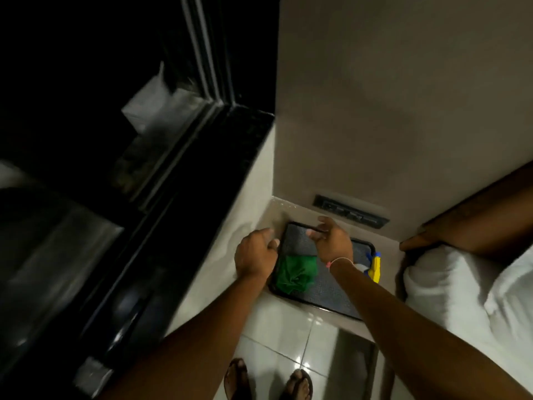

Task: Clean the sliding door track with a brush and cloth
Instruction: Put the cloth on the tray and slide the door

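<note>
Green cloth (295, 272) bunched on grey mat (326, 287), floor corner; soft, light, pinch anywhere on the bunch; left hand (255, 255) and right hand (331, 241) above it, grips apart, empty.

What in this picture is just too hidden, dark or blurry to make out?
Head view only:
- Sliding door track: dark and motion-blurred, any dirt unreadable.
- Brush: none clearly visible.
- Right hand: a thin dark item between the fingers, too blurred to name.
- Spray bottle: partly behind the right wrist.
- Green cloth: left edge hidden by the left hand.
</note>
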